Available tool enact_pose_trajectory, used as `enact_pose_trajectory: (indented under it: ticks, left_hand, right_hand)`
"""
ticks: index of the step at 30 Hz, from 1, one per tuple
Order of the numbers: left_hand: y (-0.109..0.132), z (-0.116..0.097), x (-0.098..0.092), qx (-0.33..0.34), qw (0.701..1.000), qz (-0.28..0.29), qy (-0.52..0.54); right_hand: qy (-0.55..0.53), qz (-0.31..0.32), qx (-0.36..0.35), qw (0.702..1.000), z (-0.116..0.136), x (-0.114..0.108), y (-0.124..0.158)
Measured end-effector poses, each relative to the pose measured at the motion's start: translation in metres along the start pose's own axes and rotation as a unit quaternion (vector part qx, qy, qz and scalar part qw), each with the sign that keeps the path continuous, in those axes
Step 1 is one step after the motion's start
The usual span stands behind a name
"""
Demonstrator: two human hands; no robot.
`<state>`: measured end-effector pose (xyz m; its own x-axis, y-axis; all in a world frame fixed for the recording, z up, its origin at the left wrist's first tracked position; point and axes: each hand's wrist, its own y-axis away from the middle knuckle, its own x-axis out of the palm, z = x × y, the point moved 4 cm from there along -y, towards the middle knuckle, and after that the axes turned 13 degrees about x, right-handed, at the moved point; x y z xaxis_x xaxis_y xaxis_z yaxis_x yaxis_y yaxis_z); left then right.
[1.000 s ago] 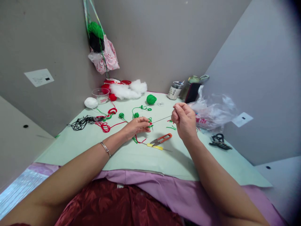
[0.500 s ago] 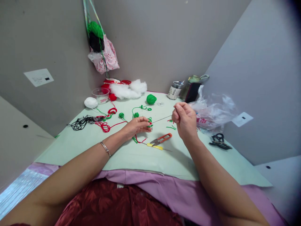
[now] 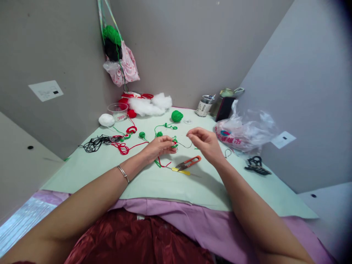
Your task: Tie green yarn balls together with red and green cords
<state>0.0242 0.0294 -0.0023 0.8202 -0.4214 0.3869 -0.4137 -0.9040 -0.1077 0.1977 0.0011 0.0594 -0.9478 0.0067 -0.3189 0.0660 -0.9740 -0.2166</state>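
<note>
Gray walls (image 3: 189, 47) back the pale green tabletop (image 3: 154, 187) I watch remotely. I see the left hand (image 3: 157, 149) pinching a small red-and-green piece (image 3: 175, 143) above its middle; dark thread (image 3: 187, 147) sags rightward. The right hand (image 3: 207, 145) curls nearby, its grip I cannot tell. Orange snips (image 3: 195, 160) lie below, nearer me.
</note>
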Motion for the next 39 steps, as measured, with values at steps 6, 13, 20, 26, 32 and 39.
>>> enact_pose_trajectory:
  ticks: [6,13,20,26,32,39]
  left_hand:
    - [0.001,-0.005,0.0,0.016,1.0,-0.006,0.002]
    - [0.0,-0.005,-0.001,0.018,1.0,-0.016,0.006]
    - [0.001,-0.005,-0.001,0.02,1.0,-0.02,0.004]
    - [-0.001,-0.003,-0.003,0.025,0.999,-0.022,-0.007]
    - [-0.005,0.002,-0.005,0.098,0.989,-0.032,-0.104]
    - [-0.002,0.003,-0.002,0.154,0.971,-0.033,-0.178]
  right_hand:
    - [0.214,0.039,-0.052,0.975,-0.002,0.014,0.007]
    - [0.297,0.046,-0.074,0.951,-0.004,0.015,0.007]
    - [0.318,0.029,-0.078,0.944,-0.002,0.016,0.007]
    - [0.354,0.023,-0.082,0.931,-0.004,0.018,0.007]
    - [0.422,-0.003,-0.089,0.902,-0.012,0.026,0.009]
    - [0.485,-0.022,-0.073,0.871,-0.019,0.041,0.012]
